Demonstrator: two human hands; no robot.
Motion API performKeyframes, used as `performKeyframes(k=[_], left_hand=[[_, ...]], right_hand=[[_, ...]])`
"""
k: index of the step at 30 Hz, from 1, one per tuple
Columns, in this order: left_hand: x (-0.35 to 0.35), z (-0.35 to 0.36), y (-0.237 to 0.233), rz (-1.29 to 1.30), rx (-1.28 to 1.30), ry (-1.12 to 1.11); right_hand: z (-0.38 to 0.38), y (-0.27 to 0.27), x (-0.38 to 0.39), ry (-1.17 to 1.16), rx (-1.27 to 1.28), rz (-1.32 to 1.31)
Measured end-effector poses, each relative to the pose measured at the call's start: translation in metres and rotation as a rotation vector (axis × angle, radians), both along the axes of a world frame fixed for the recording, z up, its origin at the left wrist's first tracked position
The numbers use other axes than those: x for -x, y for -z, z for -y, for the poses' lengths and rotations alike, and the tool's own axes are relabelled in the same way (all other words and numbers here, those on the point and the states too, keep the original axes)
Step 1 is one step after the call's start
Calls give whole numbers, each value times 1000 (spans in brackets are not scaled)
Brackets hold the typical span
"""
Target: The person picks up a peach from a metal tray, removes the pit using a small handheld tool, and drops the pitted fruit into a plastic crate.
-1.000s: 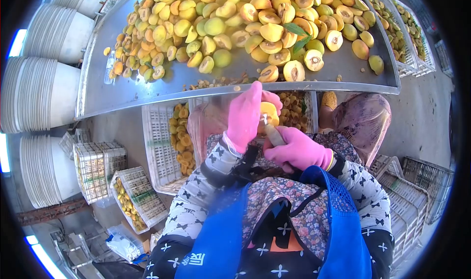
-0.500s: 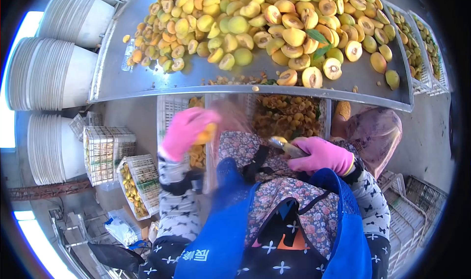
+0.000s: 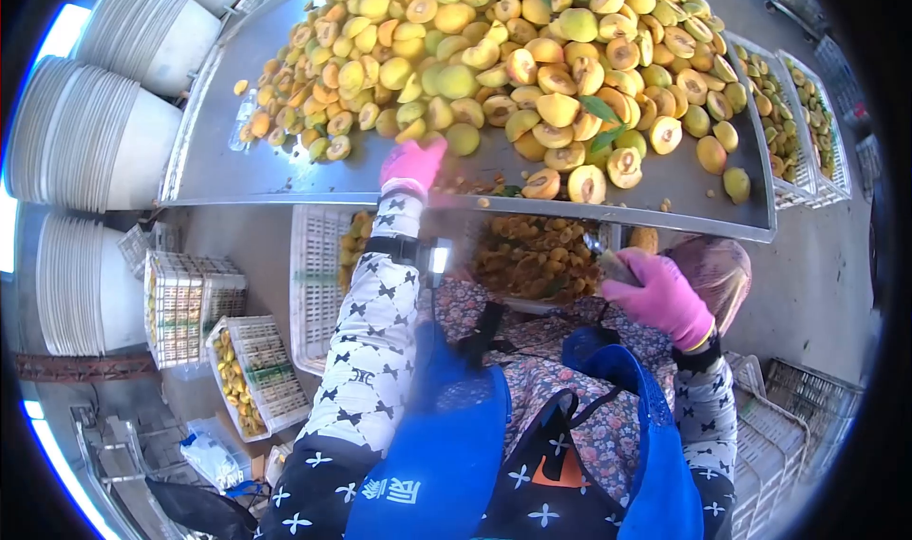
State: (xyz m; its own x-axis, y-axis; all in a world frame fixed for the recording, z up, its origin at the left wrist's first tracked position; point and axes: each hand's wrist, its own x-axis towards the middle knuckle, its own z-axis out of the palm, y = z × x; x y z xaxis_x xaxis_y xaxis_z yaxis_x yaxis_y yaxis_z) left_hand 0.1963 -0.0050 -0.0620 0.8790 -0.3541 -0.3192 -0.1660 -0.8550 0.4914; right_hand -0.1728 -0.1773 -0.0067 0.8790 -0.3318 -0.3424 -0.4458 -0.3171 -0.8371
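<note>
The left hand [image 3: 413,165] is at 11 o'clock from the middle of the view, at the near edge of the heaped fruit [image 3: 456,79] on the bench [image 3: 228,174]. Its gloved fingers are blurred, so I cannot tell whether they are open or hold a piece. Dragging out a low piece could let those above roll over the bench's rim, onto the cut pieces [image 3: 532,255] below.

At roughly 3 to 4 o'clock, the right hand [image 3: 660,298] has its grip closed around the handle of a small metal-ended tool [image 3: 616,268], whose tip points towards 10 o'clock. Juice on the glove could make the handle slip or twist, and if the left hand swings back low, the exposed tip could catch its glove.
</note>
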Motion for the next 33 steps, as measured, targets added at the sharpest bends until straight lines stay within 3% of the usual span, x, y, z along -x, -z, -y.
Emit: performKeyframes(k=[6,7,8,10,12,15,18,19,25,27,29,32,33], left_hand=[[12,0,10,88,269,38],[8,-1,21,253,214,96],[5,-6,30,68,443,35],[50,-2,-24,-322,893,-76],[77,-7,-44,-630,1148,27],[126,0,-74,-890,1235,243],[160,6,-74,-323,1078,508],[161,4,-75,-912,1273,198],[170,2,-71,-760,1210,267],[175,5,-73,-396,1098,420],[171,6,-73,350,798,737],[189,9,-75,-762,1221,71],[189,11,-76,-742,1248,76]], right_hand=[[-12,5,-9,8,74,121],[-13,5,-13,13,72,158],[-15,4,-16,18,71,192],[-22,3,-25,51,134,351],[-34,-4,-35,82,180,475],[-54,-18,-53,105,241,645],[-56,-4,-63,69,452,638],[-56,-3,-63,56,491,605],[-60,-8,-57,66,719,531],[-56,-6,-57,11,743,483],[-55,-5,-54,-36,739,439],[-54,-8,-50,-83,663,428],[-55,-6,-50,-90,602,446]])
